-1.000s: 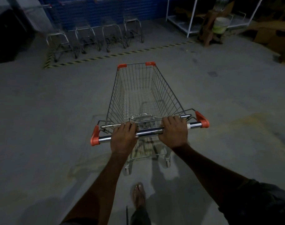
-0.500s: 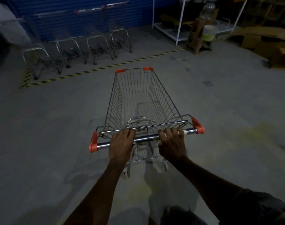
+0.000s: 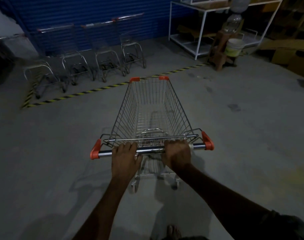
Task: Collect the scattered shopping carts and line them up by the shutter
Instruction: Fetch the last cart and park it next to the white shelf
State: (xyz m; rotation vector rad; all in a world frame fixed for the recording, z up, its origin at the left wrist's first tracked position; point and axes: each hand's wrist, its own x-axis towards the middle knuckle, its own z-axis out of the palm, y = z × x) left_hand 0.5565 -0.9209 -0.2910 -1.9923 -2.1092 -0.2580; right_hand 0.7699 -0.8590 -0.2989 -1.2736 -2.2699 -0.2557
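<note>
A wire shopping cart (image 3: 153,110) with orange corner caps stands on the concrete floor straight in front of me. My left hand (image 3: 126,157) grips its chrome handle bar (image 3: 149,150) left of centre. My right hand (image 3: 178,155) grips the same bar right of centre. Several other carts (image 3: 104,61) stand side by side against the blue shutter (image 3: 95,18) at the far left, behind a yellow-and-black floor stripe (image 3: 102,88). My cart's nose points just right of that row.
A white metal rack (image 3: 199,30) stands at the far right of the shutter. Beside it are a wooden stool (image 3: 220,54) with a white bucket (image 3: 233,47) and cardboard boxes (image 3: 286,54). Open concrete floor lies on both sides of my cart.
I have pushed the cart forward; the row of carts and the striped line are nearer. Both hands keep their hold on the handle bar.
</note>
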